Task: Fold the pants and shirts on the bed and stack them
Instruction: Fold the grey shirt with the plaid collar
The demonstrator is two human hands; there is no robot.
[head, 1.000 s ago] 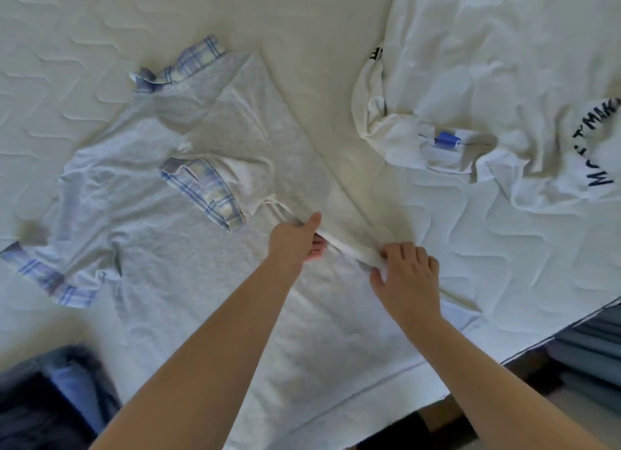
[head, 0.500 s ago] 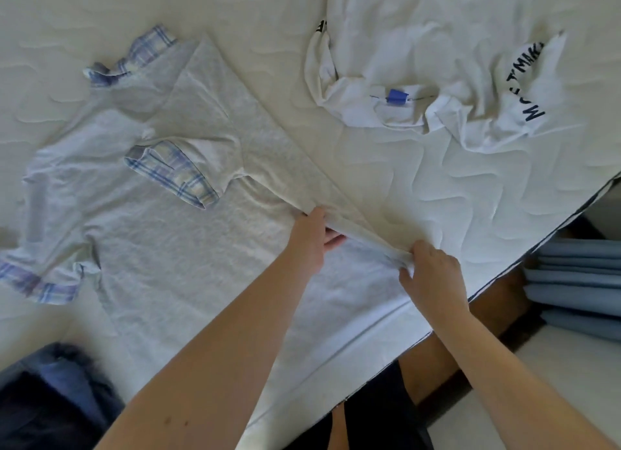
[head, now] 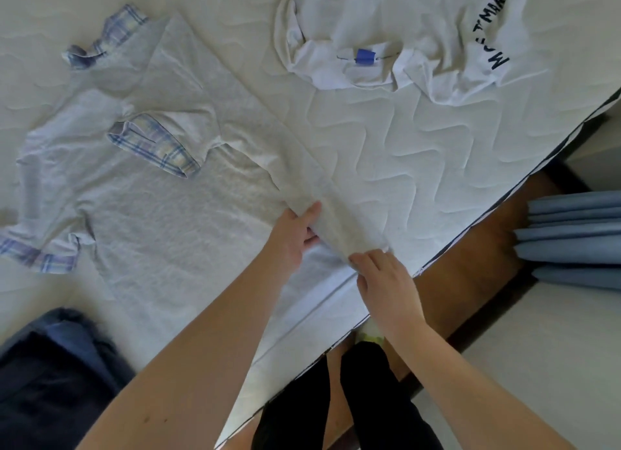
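Grey shirt (head: 161, 221) with plaid-trimmed sleeves lies spread across the left and middle of the quilted white bed (head: 420, 154), its collar end pointing far-left and its hem toward the near edge. One side of the shirt is folded inward as a long strip, and the plaid cuff (head: 154, 147) of that sleeve lies on top of the chest. The other plaid cuff (head: 33, 254) sits flat at the far left of the view, and a bit of plaid shows at the collar (head: 111, 33).

Both hands work on the folded strip near the hem. The left hand (head: 295, 238) pinches the edge of the fold, thumb on top and fingers tucked under the cloth. Just to its right, the right hand (head: 386, 281) grips the lower corner of the same strip, fingers curled over the fabric close to the bed's near edge.

A crumpled white shirt (head: 386, 29) with black lettering and a small blue tag lies at the far right of the bed, well apart from the grey one. A dark garment (head: 50, 375) is bunched at the near left corner. Off the bed, to the right, hang blue curtain folds (head: 571, 241).
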